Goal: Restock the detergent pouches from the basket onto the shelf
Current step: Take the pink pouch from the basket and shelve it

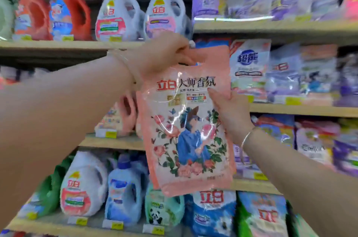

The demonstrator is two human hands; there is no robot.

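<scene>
- My left hand (164,56) grips the pink detergent pouch (188,120) at its top edge, fingers curled through the cut-out handle slot.
- My right hand (230,109) holds the pouch at its right edge, about a third of the way down; the thumb lies flat on the printed front face and the remaining fingers are hidden behind the pouch.
- The pouch hangs upright in the air between both hands, front face toward me, tilted slightly so that its bottom swings left. It does not rest on any shelf.
- The front of the pouch shows red and black characters near the top and, below them, a figure in blue among pink roses.
- Each wrist carries a thin bangle: left (133,70), right (247,136).
- The shelf unit (290,110) stands directly behind the pouch, with wooden boards on several levels.
- Left section, upper board: orange jugs (71,12) and white jugs (118,16) stand in a row.
- Left section, lower board: a white jug (83,184), a blue jug (126,188) and a green pack with a panda (164,207) stand side by side.
- Right section: soft pouches in blue, white and purple (251,66) fill the boards; detail there is blurred.
- Yellow price tags (292,100) sit along the board edges.
</scene>
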